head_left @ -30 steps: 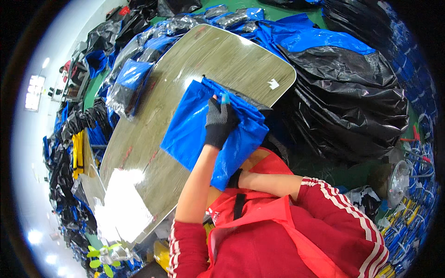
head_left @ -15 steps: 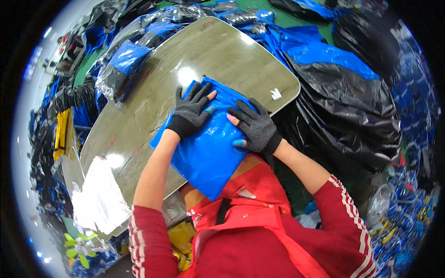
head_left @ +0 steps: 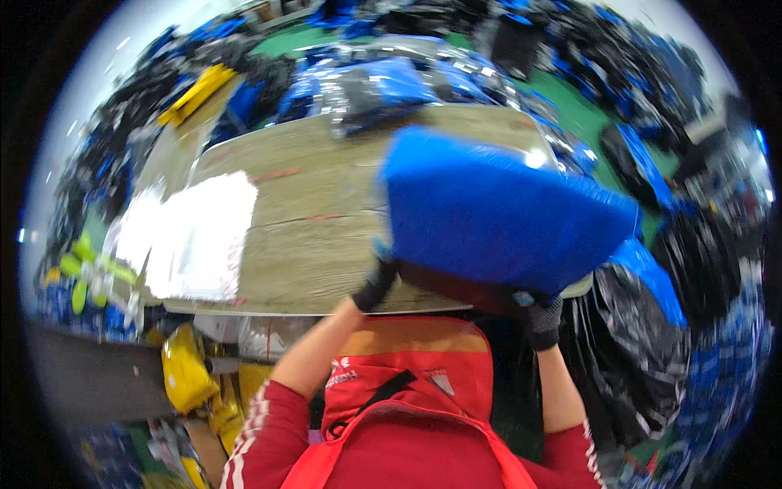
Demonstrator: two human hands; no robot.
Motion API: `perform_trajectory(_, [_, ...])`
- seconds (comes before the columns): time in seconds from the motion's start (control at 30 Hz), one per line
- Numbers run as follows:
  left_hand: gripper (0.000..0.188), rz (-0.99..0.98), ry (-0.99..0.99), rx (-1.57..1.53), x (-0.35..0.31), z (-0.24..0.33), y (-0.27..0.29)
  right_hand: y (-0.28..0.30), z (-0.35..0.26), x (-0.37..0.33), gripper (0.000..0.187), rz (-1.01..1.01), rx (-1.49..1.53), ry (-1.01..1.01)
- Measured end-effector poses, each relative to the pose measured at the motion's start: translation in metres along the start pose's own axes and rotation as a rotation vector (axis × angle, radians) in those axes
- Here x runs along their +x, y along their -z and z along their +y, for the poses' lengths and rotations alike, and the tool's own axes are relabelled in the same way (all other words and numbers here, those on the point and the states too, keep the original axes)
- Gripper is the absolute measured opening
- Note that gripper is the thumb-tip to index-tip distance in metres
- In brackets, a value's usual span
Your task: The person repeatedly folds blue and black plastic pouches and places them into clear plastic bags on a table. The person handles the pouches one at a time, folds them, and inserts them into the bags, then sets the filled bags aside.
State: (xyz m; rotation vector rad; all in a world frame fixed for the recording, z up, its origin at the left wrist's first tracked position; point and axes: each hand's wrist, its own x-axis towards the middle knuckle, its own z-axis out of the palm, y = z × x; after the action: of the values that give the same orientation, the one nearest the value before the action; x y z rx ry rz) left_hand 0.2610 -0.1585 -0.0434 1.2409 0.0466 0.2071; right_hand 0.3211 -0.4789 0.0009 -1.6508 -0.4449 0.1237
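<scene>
A large blue plastic sheet point(head_left: 497, 212) with a dark strip along its near edge is raised over the right half of the table. It is tilted and blurred, and I cannot tell whether it is a bag. My left hand point(head_left: 377, 281), in a dark knit glove, grips its near left corner, fingertips partly behind it. At the near right edge, my right hand point(head_left: 542, 323), gloved alike, closes on the sheet, with most of its fingers hidden underneath. Beyond the sheet lies a clear-wrapped blue and black packet point(head_left: 371, 94) on the table's far edge.
The wood-patterned table point(head_left: 301, 253) bears a stack of shiny clear plastic bags point(head_left: 204, 236) at left. A small green-bladed fan point(head_left: 90, 273) stands beyond its left end. Black sheeting point(head_left: 627, 350) hangs at right. Yellow bundles point(head_left: 187, 371) lie below; wrapped packets are heaped behind.
The blue sheet was lying flat under both spread hands; now it is lifted and moved right, gripped by its near edge. The whole view has turned toward the table's left.
</scene>
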Motion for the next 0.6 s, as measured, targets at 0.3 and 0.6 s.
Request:
perform_trajectory(0.3, [0.024,0.030,-0.091,1.515,-0.027,0.075,0.174,-0.032,0.010,0.026,0.050,-0.149,0.473,-0.746])
perform_trajectory(0.6, [0.020,0.845,0.211,1.644,-0.055,0.125,0.470,-0.001,0.046,0.025,0.072,-0.168,0.382,-0.783])
